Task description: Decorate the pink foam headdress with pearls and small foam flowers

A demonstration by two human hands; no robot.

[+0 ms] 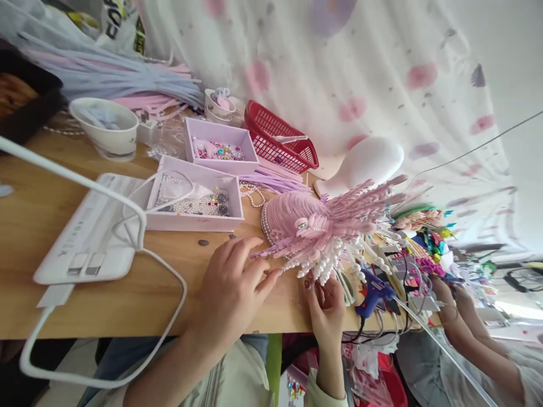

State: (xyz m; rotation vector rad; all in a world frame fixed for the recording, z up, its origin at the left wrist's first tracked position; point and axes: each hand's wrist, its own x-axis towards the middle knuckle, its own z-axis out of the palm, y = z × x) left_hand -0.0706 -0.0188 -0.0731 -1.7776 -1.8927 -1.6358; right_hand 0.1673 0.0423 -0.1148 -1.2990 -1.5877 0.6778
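A pink headpiece (292, 212) with a ribbed cap, a pearl edge, a jewelled flower and fanned sprays with white bead tips rests on the wooden table in front of me. Beside its left edge is my left hand (235, 282), its fingers stretched and apart, the tips close to a purple spray (275, 249). My right hand (326, 305) is below the white bead strands (324, 263), with its thumb and fingers curled up against them. The beads partly hide those fingertips. A blue glue gun (375, 294) lies just right of this hand.
Two lilac trays (195, 225) of beads and a red basket (280, 135) stand behind. A white power bank (91, 232) with a looping cable lies left. A white mannequin head (369, 161) is at the back. Another person's arms (462, 316) work at right.
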